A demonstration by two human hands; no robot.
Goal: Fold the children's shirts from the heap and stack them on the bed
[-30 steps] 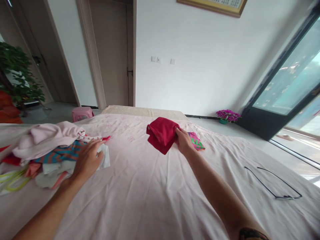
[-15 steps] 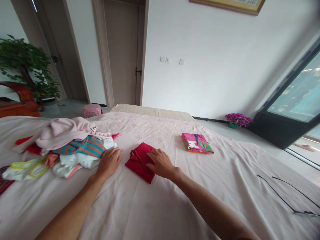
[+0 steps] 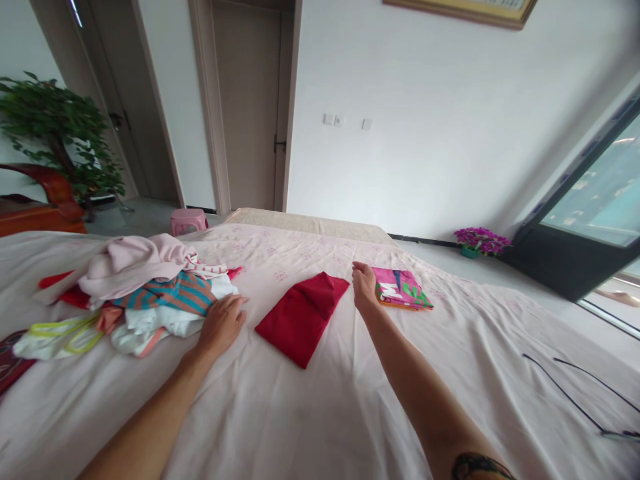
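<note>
Nearest me, the right forearm wore a dark patterned band [image 3: 480, 466], and the spectacles [image 3: 613, 434] lay on the rumpled pale-pink sheet [image 3: 280, 413] to its right, arms unfolded. I had the left hand [image 3: 223, 327] palm down with fingers loosely extended, at the right edge of the heaped clothes. In that heap I made out a white cloth with yellow trim [image 3: 60, 337] in front, white fabric [image 3: 170, 322] beside the hand, a teal-and-orange striped garment [image 3: 173, 293], and a pale pink garment [image 3: 133, 263] on top.

The dark red garment [image 3: 303, 317] lay on the sheet between the hands, one corner pointing toward me and another reaching near the right hand [image 3: 364, 283]. That hand stood edge-on, its fingers narrow together; I could not tell whether they pinched anything. Just beyond its right side sat the folded pink printed garment [image 3: 403, 287], orange showing beneath.

Past the sheet I saw a pink plastic stool [image 3: 189, 221], magenta flowers [image 3: 483, 237] and a brown door [image 3: 245, 107].
</note>
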